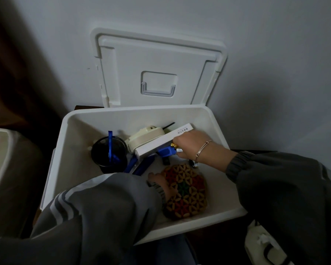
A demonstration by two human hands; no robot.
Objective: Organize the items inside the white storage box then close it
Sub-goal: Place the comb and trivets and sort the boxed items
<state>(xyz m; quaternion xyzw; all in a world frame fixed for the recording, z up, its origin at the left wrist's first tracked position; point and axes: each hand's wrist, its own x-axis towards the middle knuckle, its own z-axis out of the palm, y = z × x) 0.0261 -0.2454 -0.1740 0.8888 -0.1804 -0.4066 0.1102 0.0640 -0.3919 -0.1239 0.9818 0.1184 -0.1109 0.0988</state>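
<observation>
While R hand grips slim box — print illegible.

I lost most of my left hand behind its sleeve and the woven mat, so its grip was unclear. Under my right hand, just below its fingers, small blue, gold and silver bits blurred together. The white carton carried print beside those fingers, too small to read.

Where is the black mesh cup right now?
In the head view, the black mesh cup stands at the left of the white box, beside the cream round device.
</observation>
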